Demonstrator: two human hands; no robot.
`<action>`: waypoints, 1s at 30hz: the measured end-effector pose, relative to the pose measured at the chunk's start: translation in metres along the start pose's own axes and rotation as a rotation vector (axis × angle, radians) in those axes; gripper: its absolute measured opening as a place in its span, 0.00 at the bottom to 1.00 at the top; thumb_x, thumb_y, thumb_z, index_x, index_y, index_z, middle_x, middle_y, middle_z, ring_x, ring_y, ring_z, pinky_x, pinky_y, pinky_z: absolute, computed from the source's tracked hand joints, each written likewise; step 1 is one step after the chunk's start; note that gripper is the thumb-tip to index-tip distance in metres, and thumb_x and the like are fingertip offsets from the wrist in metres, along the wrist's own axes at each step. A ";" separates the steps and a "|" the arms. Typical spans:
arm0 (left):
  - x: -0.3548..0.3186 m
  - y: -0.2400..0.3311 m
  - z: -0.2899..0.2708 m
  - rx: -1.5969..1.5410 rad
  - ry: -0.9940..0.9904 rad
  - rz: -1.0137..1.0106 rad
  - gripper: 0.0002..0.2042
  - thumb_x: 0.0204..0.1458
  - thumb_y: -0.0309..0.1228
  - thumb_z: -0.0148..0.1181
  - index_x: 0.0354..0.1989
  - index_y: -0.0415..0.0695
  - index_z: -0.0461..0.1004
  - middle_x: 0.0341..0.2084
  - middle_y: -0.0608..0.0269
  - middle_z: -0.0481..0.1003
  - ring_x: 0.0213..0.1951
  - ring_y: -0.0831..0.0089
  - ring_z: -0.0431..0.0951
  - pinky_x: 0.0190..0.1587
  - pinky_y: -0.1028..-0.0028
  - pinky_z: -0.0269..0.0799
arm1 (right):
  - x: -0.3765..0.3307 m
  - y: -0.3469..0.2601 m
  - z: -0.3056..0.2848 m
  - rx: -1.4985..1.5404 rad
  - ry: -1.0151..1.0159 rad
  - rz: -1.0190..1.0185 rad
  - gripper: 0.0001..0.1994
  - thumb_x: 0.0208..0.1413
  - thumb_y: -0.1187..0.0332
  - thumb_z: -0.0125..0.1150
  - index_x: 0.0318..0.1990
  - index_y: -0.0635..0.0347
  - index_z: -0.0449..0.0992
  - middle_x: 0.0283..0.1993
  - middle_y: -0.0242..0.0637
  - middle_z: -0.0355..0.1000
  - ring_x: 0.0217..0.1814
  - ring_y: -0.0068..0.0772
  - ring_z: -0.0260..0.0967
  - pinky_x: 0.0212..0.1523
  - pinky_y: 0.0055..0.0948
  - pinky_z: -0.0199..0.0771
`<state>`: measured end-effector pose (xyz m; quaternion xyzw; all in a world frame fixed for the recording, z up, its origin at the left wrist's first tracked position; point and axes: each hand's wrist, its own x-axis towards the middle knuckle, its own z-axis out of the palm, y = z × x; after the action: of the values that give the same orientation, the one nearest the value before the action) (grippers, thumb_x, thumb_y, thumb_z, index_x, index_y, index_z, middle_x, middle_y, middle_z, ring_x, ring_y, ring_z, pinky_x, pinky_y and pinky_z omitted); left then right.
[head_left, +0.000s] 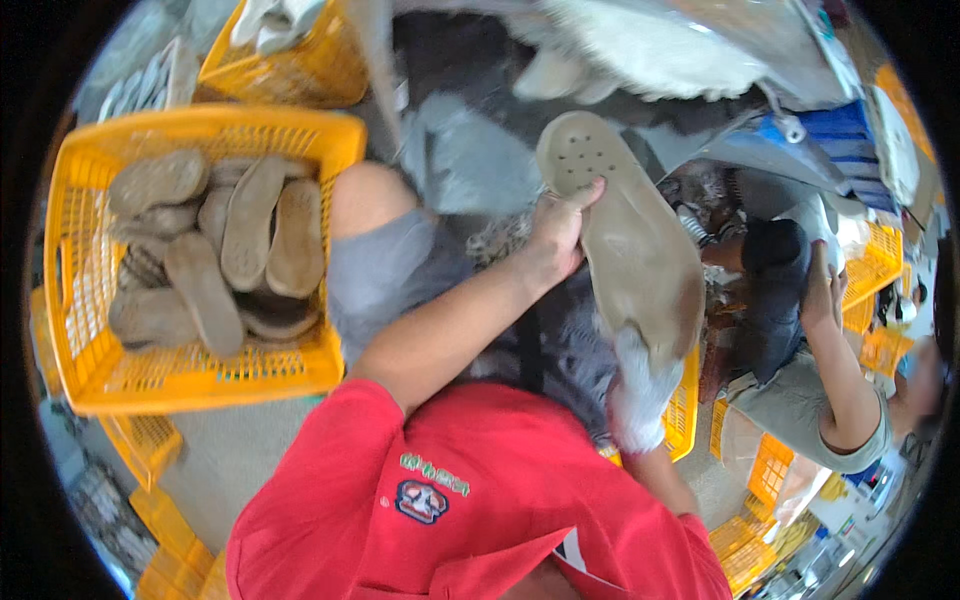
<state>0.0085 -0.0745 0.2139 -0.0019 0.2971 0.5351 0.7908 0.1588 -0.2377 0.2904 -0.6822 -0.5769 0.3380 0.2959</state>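
A tan shoe sole [640,245] is held up slantwise in front of me, between both hands. Small holes dot its far, rounded end, and the surface has a wet-looking sheen. My bare left hand [562,230] grips its left edge, thumb on the face near the holes; the other fingers go behind it. At the near, wider end is my right hand [640,395] in a white glove, closed on the sole's edge and slightly blurred. Left of my knee stands a yellow plastic basket [205,120] with several similar brown soles [250,225] piled inside.
Another yellow basket [320,65] with white items stands at the far left. Ahead are a grey sheet [465,150] and white fluffy material [660,50]. A co-worker in a grey shirt [810,410] sits close on the right, among more yellow baskets [740,545].
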 end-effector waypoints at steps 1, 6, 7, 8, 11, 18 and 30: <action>0.014 -0.010 0.015 -0.010 -0.045 -0.007 0.21 0.62 0.32 0.65 0.60 0.37 0.71 0.53 0.52 0.78 0.55 0.58 0.79 0.60 0.54 0.76 | 0.005 -0.007 0.006 -0.029 0.196 -0.065 0.20 0.59 0.77 0.60 0.60 0.57 0.75 0.60 0.45 0.74 0.66 0.48 0.69 0.65 0.47 0.67; 0.090 0.015 0.033 -0.228 -0.175 -0.095 0.18 0.69 0.35 0.50 0.59 0.35 0.72 0.56 0.48 0.76 0.57 0.57 0.77 0.63 0.53 0.73 | 0.096 -0.031 0.029 -0.157 0.439 -0.395 0.19 0.60 0.76 0.57 0.60 0.62 0.74 0.64 0.54 0.68 0.64 0.57 0.69 0.60 0.48 0.71; 0.102 0.034 0.028 -0.158 -0.014 -0.170 0.18 0.71 0.35 0.47 0.56 0.31 0.70 0.49 0.47 0.76 0.47 0.56 0.80 0.55 0.57 0.81 | 0.124 -0.032 0.032 -0.447 0.394 -0.589 0.19 0.58 0.76 0.57 0.59 0.61 0.75 0.61 0.55 0.71 0.61 0.58 0.71 0.56 0.50 0.74; 0.124 0.048 0.007 -0.062 -0.077 -0.052 0.19 0.71 0.36 0.44 0.57 0.31 0.69 0.50 0.45 0.75 0.48 0.56 0.80 0.56 0.56 0.80 | 0.152 -0.032 0.034 -0.572 0.352 -0.767 0.20 0.56 0.77 0.57 0.57 0.60 0.76 0.57 0.55 0.73 0.57 0.58 0.74 0.52 0.52 0.76; 0.112 0.101 -0.025 1.125 0.162 0.079 0.31 0.69 0.49 0.47 0.67 0.31 0.62 0.57 0.36 0.73 0.55 0.50 0.78 0.61 0.56 0.74 | 0.226 -0.027 0.040 -0.041 0.210 -0.512 0.13 0.55 0.72 0.61 0.48 0.64 0.80 0.43 0.48 0.79 0.43 0.46 0.79 0.42 0.41 0.77; 0.041 0.067 -0.025 1.051 -0.033 0.066 0.36 0.57 0.47 0.70 0.62 0.28 0.67 0.52 0.50 0.79 0.52 0.63 0.80 0.59 0.63 0.75 | 0.256 -0.014 0.034 -0.598 0.084 -0.762 0.12 0.55 0.67 0.66 0.45 0.63 0.81 0.47 0.48 0.79 0.46 0.41 0.80 0.42 0.38 0.78; 0.119 0.093 -0.002 2.021 0.332 0.038 0.42 0.64 0.66 0.44 0.64 0.33 0.70 0.60 0.34 0.73 0.63 0.54 0.74 0.68 0.58 0.65 | 0.262 -0.021 0.023 -0.533 0.413 -0.627 0.09 0.53 0.63 0.64 0.40 0.51 0.82 0.37 0.52 0.78 0.40 0.56 0.78 0.39 0.49 0.79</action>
<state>-0.0411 0.0652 0.1847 0.5962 0.7150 0.0399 0.3630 0.1560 0.0250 0.2619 -0.5800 -0.7513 -0.0710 0.3067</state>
